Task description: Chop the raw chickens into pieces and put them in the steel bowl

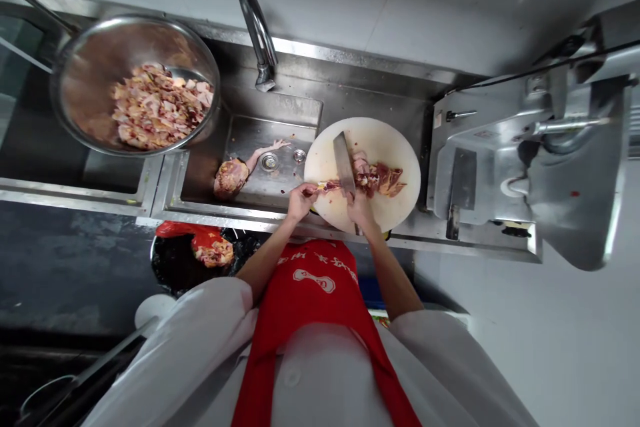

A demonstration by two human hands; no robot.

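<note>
You get fairly even light, soft glare on the steel sink (305,117), dark lower-left corner, and wide-lens edge stretching.

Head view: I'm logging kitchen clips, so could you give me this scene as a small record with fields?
Left hand: pinches a meat strip
Right hand: grips a cleaver
Cleaver: blade over the board, between the left hand and the cut meat
Board: round, white
Sink: holds a raw poultry piece, foot attached
Bowl: steel, left of the faucet, holds chopped meat
Machine: right of the board
Apron: red
</note>
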